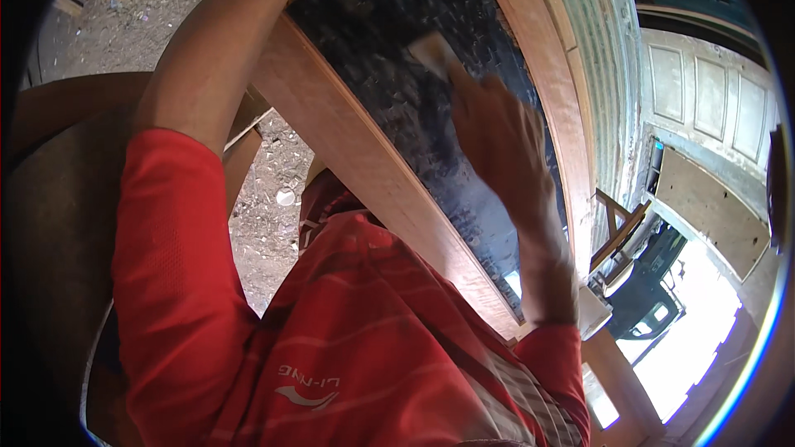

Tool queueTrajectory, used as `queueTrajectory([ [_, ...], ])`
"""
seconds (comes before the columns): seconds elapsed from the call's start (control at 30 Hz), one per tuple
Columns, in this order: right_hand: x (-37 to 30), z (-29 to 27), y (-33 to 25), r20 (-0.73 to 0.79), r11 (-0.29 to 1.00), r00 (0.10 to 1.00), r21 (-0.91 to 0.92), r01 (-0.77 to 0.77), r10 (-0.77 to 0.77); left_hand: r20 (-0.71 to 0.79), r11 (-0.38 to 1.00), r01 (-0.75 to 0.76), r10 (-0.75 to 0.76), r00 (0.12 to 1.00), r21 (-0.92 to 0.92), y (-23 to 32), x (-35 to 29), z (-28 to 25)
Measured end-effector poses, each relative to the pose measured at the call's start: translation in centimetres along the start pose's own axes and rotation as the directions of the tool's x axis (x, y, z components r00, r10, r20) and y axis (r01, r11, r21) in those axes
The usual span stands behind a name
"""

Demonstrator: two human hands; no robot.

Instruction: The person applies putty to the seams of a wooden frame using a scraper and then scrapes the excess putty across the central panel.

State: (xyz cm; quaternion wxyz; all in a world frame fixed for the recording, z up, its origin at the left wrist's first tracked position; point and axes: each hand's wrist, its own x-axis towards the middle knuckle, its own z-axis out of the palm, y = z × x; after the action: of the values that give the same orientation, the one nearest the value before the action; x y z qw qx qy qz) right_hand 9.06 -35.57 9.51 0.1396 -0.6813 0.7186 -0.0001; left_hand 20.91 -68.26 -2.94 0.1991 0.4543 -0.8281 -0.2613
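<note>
My right hand (499, 136) is closed around a small flat tan piece (430, 50). It could be a scraper blade or folded sandpaper; motion blur hides which. The piece is over a glossy black, streaked panel (406, 116), at or just above its surface. Reddish-brown wooden boards (348, 120) border this panel along both long sides. My left forearm (211, 58) reaches up across the frame's far left corner, and the left hand itself lies beyond the top edge of the view.
Dirt ground strewn with shavings (281, 161) shows at left, near a dark curved object (58, 223). At right are corrugated metal sheeting (600, 58), a pale panelled door (704, 91), a stained board (704, 207) and a dark parked vehicle (650, 290) by a bright opening.
</note>
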Motion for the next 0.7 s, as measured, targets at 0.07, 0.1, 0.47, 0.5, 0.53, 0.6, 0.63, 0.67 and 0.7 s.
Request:
queueTrajectory([
  [0.07, 1.9, -1.0, 0.0, 0.012, 1.000, 1.000, -0.004, 0.015, -0.015, 0.004, 1.000, -0.003, 0.003, 1.000, -0.004, 0.0, 0.0, 0.8],
  [0.1, 2.5, -0.9, -0.2, 0.035, 0.999, 0.998, 0.001, 0.051, -0.051, 0.005, 1.000, -0.001, 0.001, 1.000, -0.005, -0.1, -0.4, 1.0],
  [0.47, 5.3, -0.5, -0.4, 0.039, 0.976, 0.981, -0.102, 0.192, -0.189, -0.007, 0.999, 0.012, -0.013, 1.000, -0.030, -1.1, -0.8, 1.1],
  [0.5, 4.0, -0.9, -0.4, 0.100, 0.966, 0.975, -0.148, 0.213, -0.200, -0.010, 1.000, 0.017, -0.017, 1.000, -0.027, -1.1, -0.9, 0.9],
  [0.53, 3.9, -0.8, -0.5, 0.105, 0.963, 0.971, -0.146, 0.228, -0.214, -0.013, 1.000, 0.014, -0.014, 1.000, -0.027, -1.0, -0.8, 0.7],
  [0.6, 3.3, -0.6, -0.6, 0.043, 0.968, 0.987, -0.190, 0.162, -0.156, -0.016, 0.999, -0.010, 0.009, 1.000, -0.043, 0.0, -0.2, 0.5],
  [0.63, 4.1, 0.1, -0.3, 0.041, 0.971, 0.990, -0.189, 0.143, -0.137, -0.018, 0.999, -0.017, 0.016, 1.000, -0.043, -0.1, 0.1, 0.6],
  [0.67, 6.0, 1.1, 0.3, -0.064, 0.962, 0.966, -0.132, 0.240, -0.250, -0.014, 0.999, -0.012, 0.011, 1.000, -0.036, -0.4, -0.1, 0.8],
  [0.7, 7.6, 1.6, 0.7, -0.178, 0.929, 0.912, -0.091, 0.358, -0.369, -0.015, 1.000, 0.001, -0.002, 1.000, -0.028, -0.9, -0.4, 0.7],
])
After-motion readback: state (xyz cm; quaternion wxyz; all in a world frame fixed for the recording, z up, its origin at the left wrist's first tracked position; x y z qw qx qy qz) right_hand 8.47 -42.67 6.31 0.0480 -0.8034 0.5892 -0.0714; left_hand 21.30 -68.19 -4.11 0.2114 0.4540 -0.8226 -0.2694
